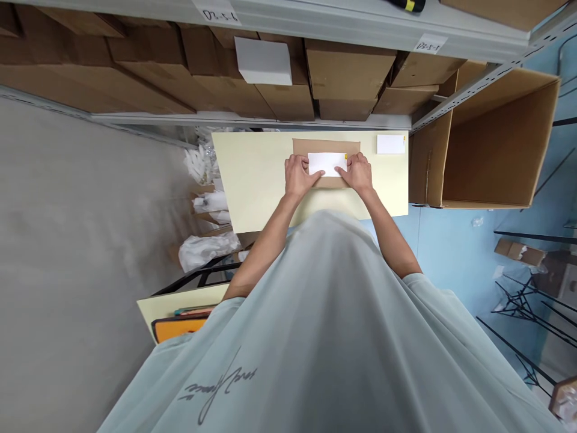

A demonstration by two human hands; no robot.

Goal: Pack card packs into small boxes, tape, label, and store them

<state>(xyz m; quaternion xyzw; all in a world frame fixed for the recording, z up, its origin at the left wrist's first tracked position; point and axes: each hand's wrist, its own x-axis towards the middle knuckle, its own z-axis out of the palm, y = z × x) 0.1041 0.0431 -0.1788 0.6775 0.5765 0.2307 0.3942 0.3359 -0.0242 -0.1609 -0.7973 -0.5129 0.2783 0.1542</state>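
A small white rectangular piece (327, 165) with a yellow mark at its upper right corner is between my two hands. My left hand (299, 175) grips its left end, thumb along the lower edge. At the right end, my right hand (358, 173) grips it the same way, fingers curled at the side. Beneath it is a flat brown cardboard piece (327, 145), which lies on the pale yellow tabletop (252, 180). Whether the white piece touches the cardboard I cannot tell. A similar white piece (390, 144) with a yellow mark lies at the table's back right.
Above the table runs a grey metal shelf (315, 24) with several cardboard boxes (347, 69) and a white box (264, 61). A large open carton (496, 150) stands against the table's right side. Plastic-wrapped items (207, 249) sit at the left.
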